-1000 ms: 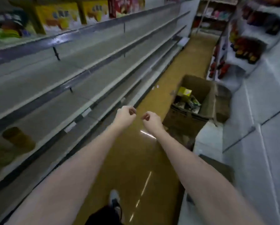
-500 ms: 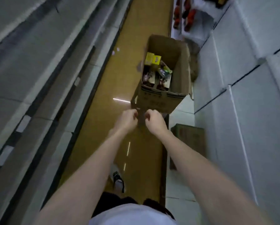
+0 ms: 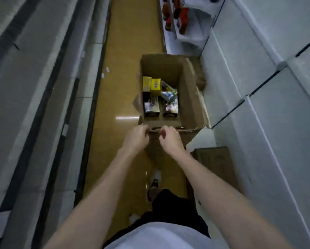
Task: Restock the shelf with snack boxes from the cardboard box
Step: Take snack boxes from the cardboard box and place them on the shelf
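Both hands have reached the cardboard box [image 3: 190, 97]: left hand [image 3: 137, 139] and right hand [image 3: 171, 140] curl fingers at its near rim; grip unclear. Snack boxes [image 3: 151, 106] lie beyond.

Print on the snack boxes [image 3: 151, 106] too blurred to read, fingertips of left hand [image 3: 136, 139] and right hand [image 3: 170, 140] curled out of sight at the cardboard box [image 3: 191, 97] rim, red products [image 3: 182, 18] on the far shelf smeared, shelves [image 3: 33, 87] cut off at the left edge

Glossy tan aisle floor [image 3: 125, 51] runs between grey shelving units [image 3: 258, 87]
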Available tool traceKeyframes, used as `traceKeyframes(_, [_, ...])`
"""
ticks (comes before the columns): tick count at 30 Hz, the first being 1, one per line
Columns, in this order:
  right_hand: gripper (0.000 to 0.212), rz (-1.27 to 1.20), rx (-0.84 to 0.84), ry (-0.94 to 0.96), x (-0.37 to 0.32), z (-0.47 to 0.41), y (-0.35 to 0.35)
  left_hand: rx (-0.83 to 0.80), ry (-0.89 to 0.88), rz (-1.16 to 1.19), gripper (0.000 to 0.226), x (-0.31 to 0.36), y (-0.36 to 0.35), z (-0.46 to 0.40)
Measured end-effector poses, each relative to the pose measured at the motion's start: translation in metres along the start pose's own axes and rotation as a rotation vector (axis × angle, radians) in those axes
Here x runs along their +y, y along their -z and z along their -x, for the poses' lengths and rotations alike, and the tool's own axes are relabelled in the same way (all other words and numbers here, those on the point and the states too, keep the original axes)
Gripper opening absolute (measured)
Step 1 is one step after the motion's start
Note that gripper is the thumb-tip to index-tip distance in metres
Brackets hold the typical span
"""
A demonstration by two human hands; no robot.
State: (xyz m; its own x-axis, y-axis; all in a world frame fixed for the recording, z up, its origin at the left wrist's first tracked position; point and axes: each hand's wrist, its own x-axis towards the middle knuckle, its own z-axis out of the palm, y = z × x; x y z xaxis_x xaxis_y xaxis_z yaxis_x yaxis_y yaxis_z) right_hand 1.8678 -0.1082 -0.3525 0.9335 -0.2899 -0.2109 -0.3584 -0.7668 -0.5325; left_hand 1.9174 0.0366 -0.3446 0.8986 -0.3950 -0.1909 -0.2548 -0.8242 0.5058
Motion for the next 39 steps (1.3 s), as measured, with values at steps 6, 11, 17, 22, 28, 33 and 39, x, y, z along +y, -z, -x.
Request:
traceKeyframes(6, [0.012,-0.050,-0.024,0.016,-0.008,-0.115,0.002,-0.028,-0.022,-0.093,0.021,-0.004,0.021,-0.110])
traceKeyframes(11, [0.017,-0.051,-0.030,-0.068,-0.003,-0.183,0.008,-0.050,-0.034,-0.100,0.021,0.003,0.034,-0.190])
traceKeyframes(17, [0.011,-0.101,-0.027,-0.187,0.004,-0.248,0.008,-0.134,-0.095,-0.119,0.022,0.001,0.028,-0.272])
traceKeyframes(22, [0.022,-0.156,0.017,-0.356,0.008,-0.311,-0.004,-0.251,-0.099,-0.178,0.034,-0.008,0.018,-0.356])
traceKeyframes(28, [0.048,-0.143,0.012,-0.519,-0.005,-0.385,-0.024,-0.405,-0.188,-0.269,0.040,-0.030,0.014,-0.459])
traceKeyframes(33, [0.070,-0.094,-0.031,-0.514,-0.015,-0.444,-0.044,-0.566,-0.149,-0.333,0.051,-0.042,-0.003,-0.525])
traceKeyframes(39, [0.082,-0.015,-0.145,-0.535,-0.011,-0.484,-0.069,-0.729,-0.234,-0.625,0.065,-0.043,-0.027,-0.571])
